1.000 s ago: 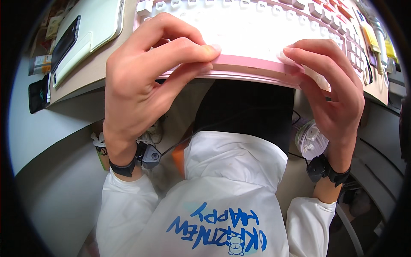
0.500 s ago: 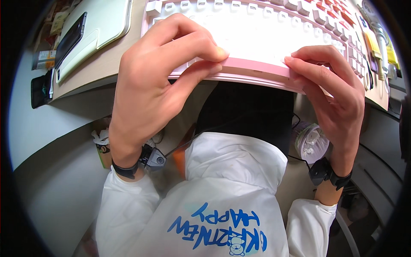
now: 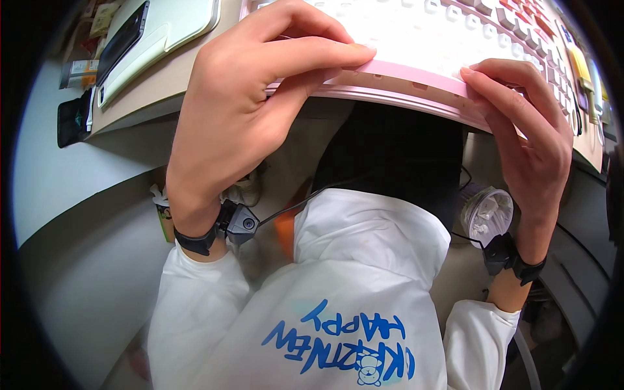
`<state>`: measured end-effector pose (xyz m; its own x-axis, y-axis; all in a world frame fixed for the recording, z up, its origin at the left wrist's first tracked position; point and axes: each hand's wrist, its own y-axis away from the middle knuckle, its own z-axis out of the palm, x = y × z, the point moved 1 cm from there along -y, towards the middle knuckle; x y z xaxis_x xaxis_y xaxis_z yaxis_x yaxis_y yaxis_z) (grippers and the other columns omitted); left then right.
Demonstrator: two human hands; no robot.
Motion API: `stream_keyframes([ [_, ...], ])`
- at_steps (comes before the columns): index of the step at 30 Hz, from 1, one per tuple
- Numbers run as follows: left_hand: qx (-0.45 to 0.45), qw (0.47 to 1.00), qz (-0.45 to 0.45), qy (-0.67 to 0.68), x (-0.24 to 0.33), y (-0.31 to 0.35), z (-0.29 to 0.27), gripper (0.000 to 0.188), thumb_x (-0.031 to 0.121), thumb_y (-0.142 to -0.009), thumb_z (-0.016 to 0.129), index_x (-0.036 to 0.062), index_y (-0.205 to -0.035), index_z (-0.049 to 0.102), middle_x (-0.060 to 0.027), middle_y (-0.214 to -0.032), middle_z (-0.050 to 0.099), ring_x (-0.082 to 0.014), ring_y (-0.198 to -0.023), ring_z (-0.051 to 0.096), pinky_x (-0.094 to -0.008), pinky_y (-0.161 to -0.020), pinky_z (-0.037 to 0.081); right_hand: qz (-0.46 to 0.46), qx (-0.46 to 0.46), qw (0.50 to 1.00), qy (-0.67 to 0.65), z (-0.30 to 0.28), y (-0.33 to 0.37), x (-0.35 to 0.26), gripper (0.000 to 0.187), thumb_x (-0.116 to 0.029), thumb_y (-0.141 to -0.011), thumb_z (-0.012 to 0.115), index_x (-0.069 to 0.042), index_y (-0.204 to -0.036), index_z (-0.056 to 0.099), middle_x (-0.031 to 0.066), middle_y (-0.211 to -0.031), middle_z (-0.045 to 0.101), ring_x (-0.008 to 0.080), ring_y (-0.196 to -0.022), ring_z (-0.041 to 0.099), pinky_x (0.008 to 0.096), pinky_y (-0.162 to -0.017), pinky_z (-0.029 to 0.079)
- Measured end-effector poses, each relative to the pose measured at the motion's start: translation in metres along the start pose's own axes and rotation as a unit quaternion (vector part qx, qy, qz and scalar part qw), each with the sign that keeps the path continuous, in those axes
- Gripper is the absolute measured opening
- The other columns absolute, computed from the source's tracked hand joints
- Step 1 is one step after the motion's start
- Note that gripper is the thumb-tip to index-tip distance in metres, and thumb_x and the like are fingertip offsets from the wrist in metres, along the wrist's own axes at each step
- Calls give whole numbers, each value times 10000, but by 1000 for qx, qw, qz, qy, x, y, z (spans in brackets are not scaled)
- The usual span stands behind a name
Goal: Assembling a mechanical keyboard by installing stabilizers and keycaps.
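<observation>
A pink keyboard (image 3: 416, 40) lies at the front of the desk, its white middle washed out by glare. Along its near side runs a pink edge strip (image 3: 416, 75), standing slightly apart from the lower pink rim (image 3: 383, 99), with a dark gap and small notches between. My left hand (image 3: 237, 97) pinches the strip's left part between thumb and fingers. Toward the right end, my right hand (image 3: 536, 133) pinches the same strip with thumb and index finger. Whether the strip is a loose piece or part of the top frame, I cannot tell.
Left on the desk, a black phone (image 3: 123, 40) lies on a white case (image 3: 170, 29). Grey keycaps (image 3: 513, 21) and orange-red ones (image 3: 543, 27) sit at the right, beside a yellow-handled tool (image 3: 578, 62). A waste bin (image 3: 489, 214) stands below the desk.
The view has shifted, so the desk appears higher and further right. The gap under the pink strip now looks wider. Both hands keep their pinch on it.
</observation>
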<state>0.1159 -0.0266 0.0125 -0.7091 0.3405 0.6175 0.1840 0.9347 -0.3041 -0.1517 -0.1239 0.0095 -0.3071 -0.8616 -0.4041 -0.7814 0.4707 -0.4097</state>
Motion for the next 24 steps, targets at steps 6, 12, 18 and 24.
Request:
stream_keyframes([
  [6,22,1000,15,-7,-3,2,3,386,-156,-830,648,30,-1146,768,-82,-1043,681,-178,-949,661,-267,-807,511,-3,16,1000,5,4,1,0,238,64,-892,689,29,-1123,736,127,-1049,698,239,-947,695,313,-816,562],
  [12,29,999,20,9,-5,3,2,352,-170,-838,634,25,-1109,747,-83,-1076,703,-171,-955,672,-267,-799,524,2,25,1000,12,4,3,-3,250,72,-884,690,16,-1123,740,123,-1059,698,236,-946,701,314,-812,570],
  [18,40,999,34,-8,-2,5,3,338,-179,-803,650,27,-1049,757,-88,-1084,709,-188,-949,682,-289,-822,547,5,35,999,13,6,7,-6,302,90,-853,693,-10,-1132,752,117,-1076,698,228,-944,702,316,-808,580],
  [24,50,999,20,-10,2,9,4,348,-197,-765,674,36,-1006,767,-94,-1047,713,-209,-967,695,-299,-812,550,-2,32,999,17,7,8,-6,343,119,-820,709,-20,-1129,758,116,-1082,707,226,-957,705,320,-807,585],
])
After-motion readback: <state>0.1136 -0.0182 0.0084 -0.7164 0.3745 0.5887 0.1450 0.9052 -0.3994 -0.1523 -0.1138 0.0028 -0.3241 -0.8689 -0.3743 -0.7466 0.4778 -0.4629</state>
